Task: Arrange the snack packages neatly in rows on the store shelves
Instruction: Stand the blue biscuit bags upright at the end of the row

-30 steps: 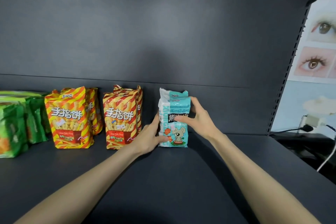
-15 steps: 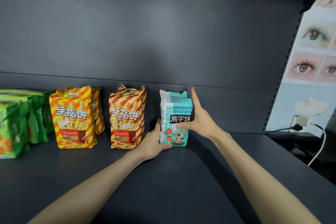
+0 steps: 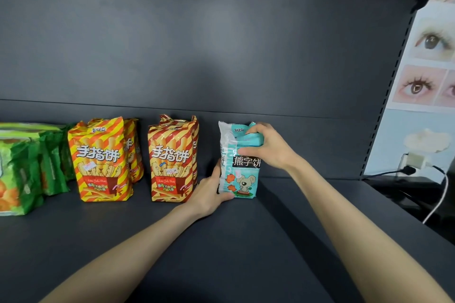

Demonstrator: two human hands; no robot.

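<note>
Shop: dark retail shelf (image 3: 221, 241), rows of snack packages (image 3: 101, 162).

Teal bear-print package (image 3: 242, 179): upright, front outward. Just left of it: red-striped packages (image 3: 170, 162), two deep, upright. Further left: yellow-striped packages (image 3: 101, 162), two deep. Farthest left: green packages (image 3: 19, 172), upright.

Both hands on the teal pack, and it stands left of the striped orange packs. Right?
Not quite. The head view shows the teal pack standing right of the striped orange packs, not left. Both hands are on it: the left hand grips its lower left edge, and the right hand grips its top.
</note>
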